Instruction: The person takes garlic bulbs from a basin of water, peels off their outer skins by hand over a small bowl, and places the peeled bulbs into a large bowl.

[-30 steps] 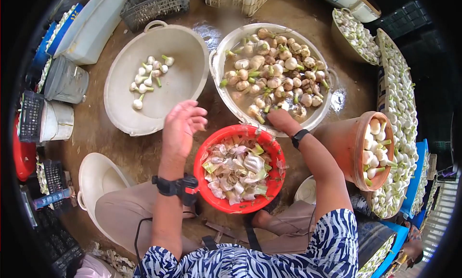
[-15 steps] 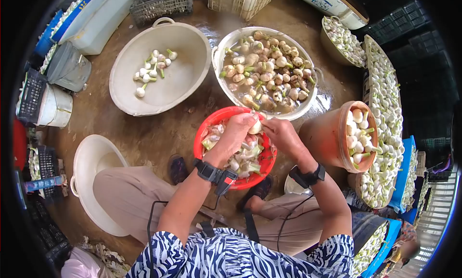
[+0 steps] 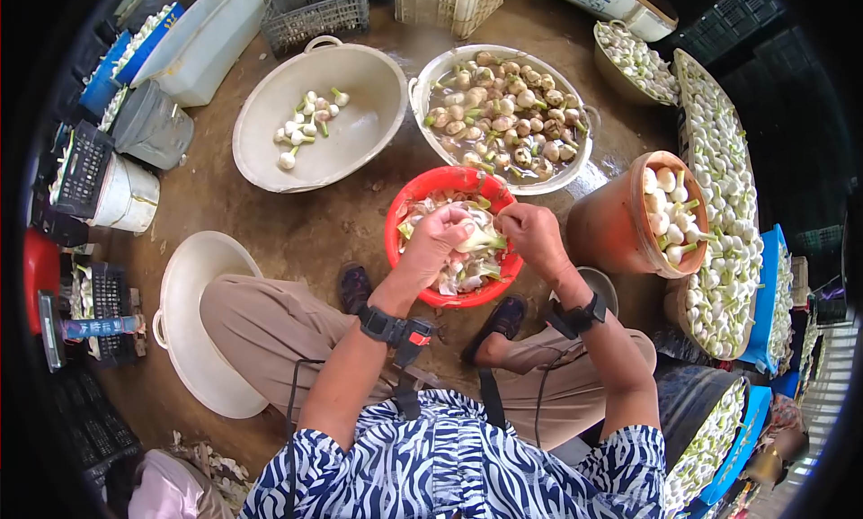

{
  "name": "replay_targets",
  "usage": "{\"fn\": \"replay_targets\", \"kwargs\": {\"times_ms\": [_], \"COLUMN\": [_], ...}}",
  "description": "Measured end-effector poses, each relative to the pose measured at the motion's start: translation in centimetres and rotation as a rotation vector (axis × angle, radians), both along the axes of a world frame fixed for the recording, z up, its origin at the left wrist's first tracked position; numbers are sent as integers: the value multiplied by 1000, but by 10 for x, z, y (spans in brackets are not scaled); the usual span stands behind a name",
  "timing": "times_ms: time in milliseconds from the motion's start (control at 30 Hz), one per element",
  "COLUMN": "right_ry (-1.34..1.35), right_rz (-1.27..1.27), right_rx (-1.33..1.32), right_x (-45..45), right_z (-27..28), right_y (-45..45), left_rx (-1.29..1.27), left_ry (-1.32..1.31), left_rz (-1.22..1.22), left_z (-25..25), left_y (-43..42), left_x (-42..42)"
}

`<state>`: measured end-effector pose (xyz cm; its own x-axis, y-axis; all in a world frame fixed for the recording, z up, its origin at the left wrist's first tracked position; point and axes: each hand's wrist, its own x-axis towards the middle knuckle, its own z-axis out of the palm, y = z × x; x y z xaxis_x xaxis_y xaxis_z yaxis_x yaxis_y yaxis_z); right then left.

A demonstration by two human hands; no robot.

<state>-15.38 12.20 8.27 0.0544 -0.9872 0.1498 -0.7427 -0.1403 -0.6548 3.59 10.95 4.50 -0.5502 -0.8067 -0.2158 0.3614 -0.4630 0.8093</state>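
Note:
My left hand (image 3: 438, 242) is closed around a pale garlic bulb (image 3: 468, 238), whose greenish stem points to the right. At the stem end, my right hand (image 3: 532, 235) has its fingers pinched together; what lies between them is too small to make out. Both hands are over a red basin (image 3: 393, 234) that holds garlic peelings (image 3: 469, 279) and cut leaf scraps. Beyond it stands a wide tub (image 3: 582, 173) of unpeeled, dirty garlic in water. To its left, a pale tub (image 3: 367, 115) contains several cleaned bulbs (image 3: 310, 116).
An orange bucket (image 3: 604, 221) of peeled garlic tilts at my right, before a long heap of white garlic (image 3: 719, 213). A pale tub (image 3: 209, 330) leans by my left knee. Crates (image 3: 316, 17) line the back; another person's clothing (image 3: 166, 487) shows lower left.
The view has shifted, so the surroundings sit differently in frame. My hands have come nearer over the basin's middle, and the garlic bulb now shows its stem toward my right hand.

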Motion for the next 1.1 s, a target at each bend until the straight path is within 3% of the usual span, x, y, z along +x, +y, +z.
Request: {"fn": "replay_targets", "kwargs": {"times_ms": [133, 233, 300, 333, 367, 400, 433, 533, 700, 767, 900, 967, 1100], "right_ry": [-146, -85, -107, -334, -560, -566, -514, -413, -239, -9, -119, -311, -200], "right_rz": [203, 125, 62, 12, -41, -42, -42, -33, 26, 8, -44, -20, 21], "right_rx": [-66, -126, -178, -1, 179, 180, 158, 109, 45, -133, -37, -29, -71], "right_x": [10, 14, 15, 16, 17, 20, 22, 25, 30, 33, 37, 36, 35], "right_z": [21, 18, 15, 14, 14, 13, 14, 22, 19, 13, 14, 14, 14], "right_y": [16, 22, 23, 26, 27, 29, 32, 36, 38, 38, 40, 42, 42], "left_rx": [-22, -162, -449, -445, -659, -873, -932, -1110, -1223, -1256, -1268, -1273, -1312], "left_ry": [47, -39, -200, -203, -401, -599, -698, -811, -860, -876, -915, -908, -930], "left_rz": [21, 44, 222, 226, 247, 258, 288, 314, 342, 347, 361, 360, 299], "left_z": [9, 13, 15, 20, 24, 29, 33, 34, 23, 23, 25, 25, 28], "left_y": [5, 10, 16, 18, 19, 21, 24, 26, 30, 32, 34, 34, 35], "left_x": [6, 1, -3, -3, -1, 0, -2, -4, -8, -8, -3, -1, -5]}}
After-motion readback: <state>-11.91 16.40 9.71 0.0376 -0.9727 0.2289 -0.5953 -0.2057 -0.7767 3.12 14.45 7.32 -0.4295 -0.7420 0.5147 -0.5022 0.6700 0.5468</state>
